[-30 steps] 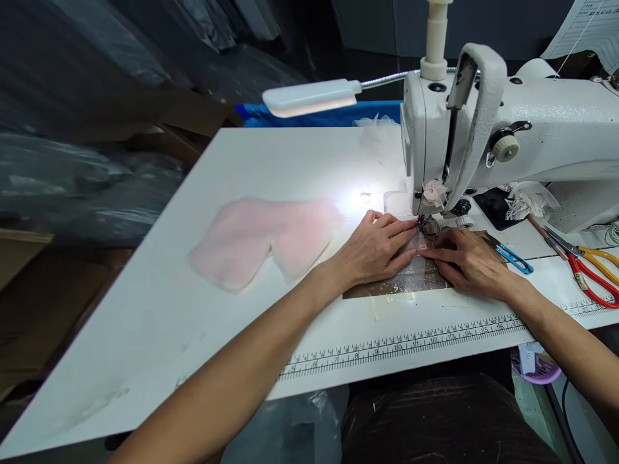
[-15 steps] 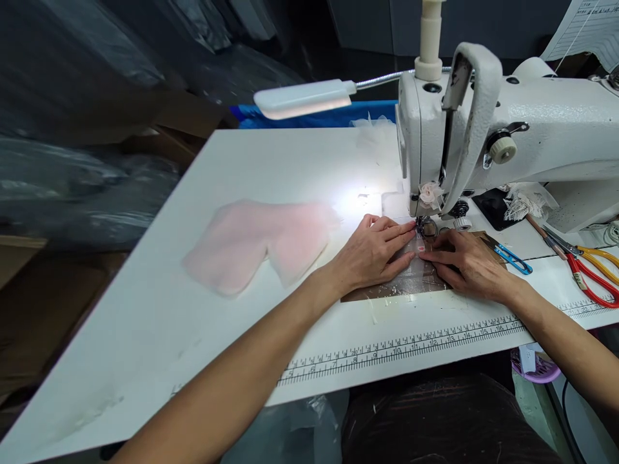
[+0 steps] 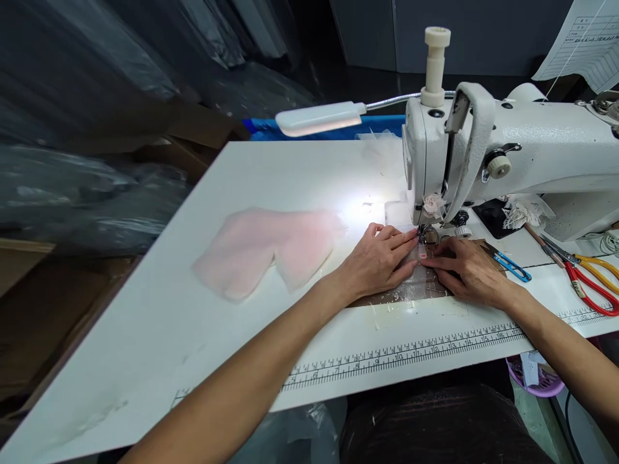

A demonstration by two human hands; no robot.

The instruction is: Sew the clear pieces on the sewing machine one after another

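Observation:
A white sewing machine [image 3: 541, 138] stands at the right, its presser foot [image 3: 423, 233] low over the work. Under and in front of the foot lies a thin, sheer strip of fabric [image 3: 420, 274] with a small pink mark. My left hand [image 3: 382, 261] rests flat on it, fingers stretched toward the foot. To the right of the foot, my right hand [image 3: 467, 267] bends its fingers down, with fingertips gripping the sheer fabric's edge beside the pink mark. A brown plate [image 3: 374, 299] shows beneath both hands. The needle point is too small to make out.
Pale pink fabric [image 3: 256, 248] lies on the white table [image 3: 159, 335] at left. Blue thread snips [image 3: 512, 264] and red-handled scissors [image 3: 585, 283] lie right of my hand. A lamp [image 3: 319, 119] hangs above; a printed ruler [image 3: 396, 354] follows the front edge.
The whole view has shifted slightly, so the machine and table sit a little lower. Both hands keep nearly the same place at the presser foot.

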